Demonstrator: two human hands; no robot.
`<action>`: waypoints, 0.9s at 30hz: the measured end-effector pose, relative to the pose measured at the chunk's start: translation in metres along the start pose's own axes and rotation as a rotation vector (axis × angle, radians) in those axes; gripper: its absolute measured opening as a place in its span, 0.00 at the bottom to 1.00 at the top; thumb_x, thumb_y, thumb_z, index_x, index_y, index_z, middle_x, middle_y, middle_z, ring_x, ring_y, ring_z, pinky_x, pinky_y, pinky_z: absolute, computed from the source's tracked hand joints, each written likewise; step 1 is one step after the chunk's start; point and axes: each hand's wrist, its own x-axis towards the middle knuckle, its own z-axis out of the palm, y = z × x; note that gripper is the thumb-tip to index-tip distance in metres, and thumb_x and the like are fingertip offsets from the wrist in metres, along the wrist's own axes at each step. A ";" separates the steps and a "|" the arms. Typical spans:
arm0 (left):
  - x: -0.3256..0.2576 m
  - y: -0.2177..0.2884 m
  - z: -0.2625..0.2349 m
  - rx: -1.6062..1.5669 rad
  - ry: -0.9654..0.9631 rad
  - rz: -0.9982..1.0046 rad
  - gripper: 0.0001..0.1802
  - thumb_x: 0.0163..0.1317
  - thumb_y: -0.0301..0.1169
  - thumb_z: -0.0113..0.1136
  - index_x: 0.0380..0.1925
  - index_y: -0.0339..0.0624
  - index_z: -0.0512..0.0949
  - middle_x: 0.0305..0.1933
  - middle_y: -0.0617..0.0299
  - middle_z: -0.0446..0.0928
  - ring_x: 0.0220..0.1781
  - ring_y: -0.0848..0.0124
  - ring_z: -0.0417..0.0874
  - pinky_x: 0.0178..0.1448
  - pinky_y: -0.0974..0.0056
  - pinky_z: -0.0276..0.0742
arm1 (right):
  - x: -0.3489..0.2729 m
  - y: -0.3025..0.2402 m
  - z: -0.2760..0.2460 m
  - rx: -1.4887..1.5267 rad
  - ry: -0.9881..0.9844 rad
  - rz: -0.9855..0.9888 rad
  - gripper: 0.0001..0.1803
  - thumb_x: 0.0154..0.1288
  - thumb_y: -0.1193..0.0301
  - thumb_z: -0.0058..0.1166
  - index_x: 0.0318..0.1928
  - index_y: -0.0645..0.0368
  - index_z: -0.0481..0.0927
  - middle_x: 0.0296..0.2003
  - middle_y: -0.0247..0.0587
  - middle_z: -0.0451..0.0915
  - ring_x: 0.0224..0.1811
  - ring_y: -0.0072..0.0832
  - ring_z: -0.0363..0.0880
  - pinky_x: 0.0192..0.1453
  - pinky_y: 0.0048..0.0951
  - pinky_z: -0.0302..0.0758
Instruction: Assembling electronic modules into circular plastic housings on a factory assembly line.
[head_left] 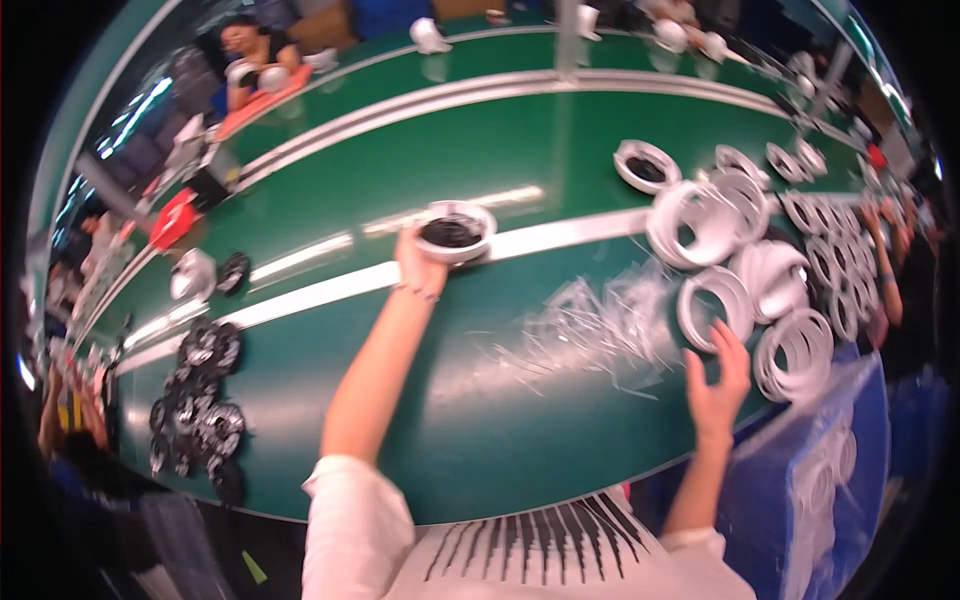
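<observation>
My left hand [419,262] reaches out over the pale rail of the green bench, its fingers closed round the side of a white ring-shaped housing [480,240]. A dark round part [452,231] sits inside that housing. My right hand [720,378] is at the right with fingers spread and nothing in its grasp. Just beyond its fingertips stands a white plastic ring [688,312], and whether they touch I cannot tell. Further white rings [790,365] are heaped beside it.
Thin clear plastic scraps [600,325] lie mid-bench. Black round parts [200,400] are piled at the left. A blue bin [840,450] with white pieces stands at the lower right. Beyond the pale rail [560,236] runs a green conveyor [400,170]; a person [262,60] sits across it.
</observation>
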 end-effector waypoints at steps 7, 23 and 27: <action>0.075 -0.005 -0.051 0.256 0.337 0.341 0.32 0.55 0.35 0.58 0.54 0.34 0.56 0.47 0.56 0.68 0.48 0.70 0.69 0.52 0.65 0.66 | -0.010 0.083 0.007 -0.269 -0.202 -0.154 0.10 0.53 0.77 0.49 0.37 0.64 0.76 0.35 0.48 0.76 0.44 0.44 0.72 0.59 0.45 0.58; -0.129 0.225 -0.246 2.451 0.978 0.318 0.14 0.50 0.35 0.57 0.37 0.44 0.71 0.30 0.54 0.78 0.39 0.59 0.79 0.61 0.47 0.55 | -0.001 0.036 0.014 0.053 -0.035 -0.096 0.06 0.51 0.78 0.56 0.29 0.65 0.73 0.25 0.42 0.73 0.27 0.34 0.72 0.37 0.30 0.69; -0.131 0.184 -0.203 2.516 0.690 0.606 0.10 0.46 0.32 0.58 0.30 0.44 0.73 0.24 0.55 0.77 0.31 0.60 0.79 0.51 0.52 0.63 | -0.003 0.033 0.027 0.051 -0.114 -0.133 0.07 0.51 0.77 0.56 0.27 0.65 0.71 0.22 0.41 0.71 0.22 0.32 0.69 0.29 0.28 0.66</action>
